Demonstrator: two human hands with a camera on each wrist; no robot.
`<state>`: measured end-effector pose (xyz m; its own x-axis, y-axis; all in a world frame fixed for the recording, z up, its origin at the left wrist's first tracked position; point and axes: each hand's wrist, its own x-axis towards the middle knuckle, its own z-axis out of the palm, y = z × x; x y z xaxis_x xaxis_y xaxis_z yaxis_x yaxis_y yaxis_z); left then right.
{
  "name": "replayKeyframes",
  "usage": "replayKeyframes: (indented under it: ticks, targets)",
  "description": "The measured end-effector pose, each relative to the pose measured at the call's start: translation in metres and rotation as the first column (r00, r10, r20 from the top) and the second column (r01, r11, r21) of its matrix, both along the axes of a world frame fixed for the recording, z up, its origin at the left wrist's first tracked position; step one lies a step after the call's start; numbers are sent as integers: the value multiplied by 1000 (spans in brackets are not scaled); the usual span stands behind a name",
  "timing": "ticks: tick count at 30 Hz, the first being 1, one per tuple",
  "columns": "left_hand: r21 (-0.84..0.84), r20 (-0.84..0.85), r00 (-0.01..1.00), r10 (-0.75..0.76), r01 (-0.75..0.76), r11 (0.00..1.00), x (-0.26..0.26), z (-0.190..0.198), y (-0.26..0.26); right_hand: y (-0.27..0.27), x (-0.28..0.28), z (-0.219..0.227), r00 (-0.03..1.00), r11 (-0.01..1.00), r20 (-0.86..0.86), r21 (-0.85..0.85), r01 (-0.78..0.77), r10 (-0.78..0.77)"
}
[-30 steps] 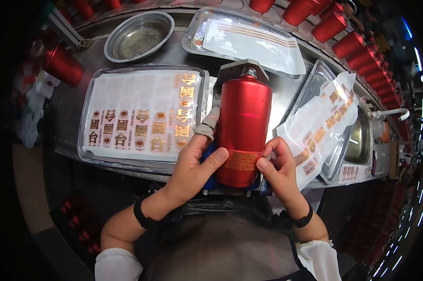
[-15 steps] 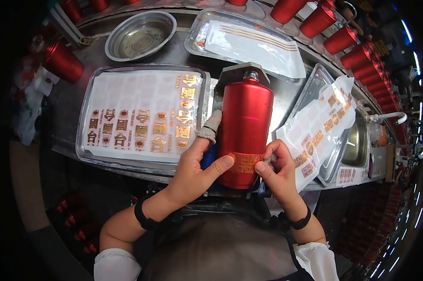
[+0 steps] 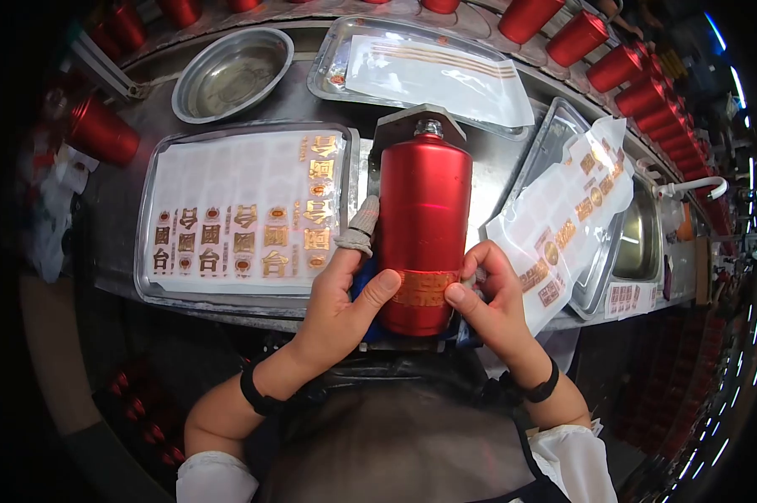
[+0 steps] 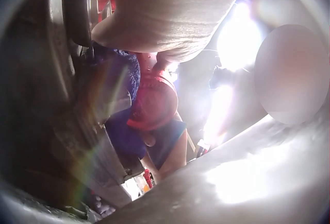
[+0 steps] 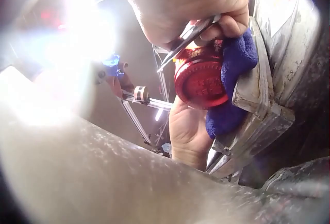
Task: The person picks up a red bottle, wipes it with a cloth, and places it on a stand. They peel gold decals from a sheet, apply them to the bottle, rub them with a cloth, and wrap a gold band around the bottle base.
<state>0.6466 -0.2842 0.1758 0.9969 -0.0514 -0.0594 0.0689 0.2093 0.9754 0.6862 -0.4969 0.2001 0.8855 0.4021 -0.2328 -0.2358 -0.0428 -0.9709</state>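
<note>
A red bottle (image 3: 426,210) with a bare glass neck leans away from the person, its base nearest the body. Around its lower part lies a thin orange-gold label (image 3: 423,288). My left hand (image 3: 332,293) grips the bottle's left side, thumb on the label's left end; a knit finger cover (image 3: 361,228) is on one finger. At the label's right end is my right hand (image 3: 494,293), its thumb and curled fingers close to the bottle. In the right wrist view that hand also holds pointed metal tweezers (image 5: 186,44). A blue cloth (image 5: 240,59) lies against the bottle.
Left of the bottle is a metal tray (image 3: 146,243) bearing a sheet of gold transfers. A metal bowl (image 3: 231,75) and another tray (image 3: 328,71) stand behind. At right, a transfer sheet (image 3: 554,243) overlaps a tray near a sink (image 3: 638,239). Red bottles (image 3: 529,18) line the back.
The head view shifts a little, moving the scene slightly. Both hands stay at the bottle, thumbs at the label's two ends; little else differs.
</note>
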Motion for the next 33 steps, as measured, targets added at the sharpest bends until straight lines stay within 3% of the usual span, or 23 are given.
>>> replayKeyframes:
  ticks: [4, 7, 10, 11, 12, 14, 16, 17, 18, 19, 20, 24, 26, 29, 33]
  targets:
    - [37, 18, 1000, 8, -8, 999, -1, -3, -1, -5, 1, -4, 998, 995, 67, -100, -11, 18]
    - [-9, -22, 1000, -21, 20, 1000, -1, 1, 0, -2, 2, 1, 999, 999, 52, -46, 8, -6]
    - [12, -5, 994, -112, 112, 994, -2, 1, 9, -9, 5, 7, 973, 987, -165, -55, 152, -159]
    - [21, 4, 992, -127, 127, 992, -1, 2, 10, -15, 5, -4, 945, 953, -165, 62, 295, -282]
    - [30, 11, 990, -138, 138, 990, 0, 3, 10, -18, 8, -2, 888, 896, -271, 143, 420, -372]
    - [40, 15, 990, -137, 137, 990, 0, 5, 10, -20, 9, 10, 849, 848, -353, 219, 483, -392]
    - [39, 4, 992, -124, 123, 992, -2, 5, 7, -2, 0, 32, 935, 940, -139, 63, 337, -326]
    - [11, -25, 991, -134, 134, 991, -2, 5, 8, 14, -8, 45, 951, 946, -37, 96, 309, -307]
    - [-21, -51, 988, -144, 143, 990, -3, 5, 9, 20, -9, 41, 927, 971, 322, -73, 227, -193]
    - [-54, -75, 986, -148, 144, 988, -3, 4, 9, 29, -8, 44, 828, 966, 557, -179, 188, -58]
    - [-23, -54, 988, -147, 146, 989, -3, 2, 8, 34, -5, 46, 666, 943, 738, -288, 165, 110]
    - [66, 20, 995, -101, 99, 993, -5, -4, 9, 22, -7, 43, 659, 885, 744, -373, 278, 107]
    - [60, 74, 994, -85, 81, 995, -2, 0, 7, 8, -11, 38, 745, 885, 667, -354, 302, 13]
    - [75, 86, 992, -94, 88, 993, -3, -1, 8, 10, -12, 49, 694, 907, 719, -323, 269, 50]
    - [107, 106, 990, -92, 80, 991, -2, -3, 10, 34, 1, 62, 622, 893, 722, -443, 82, 302]
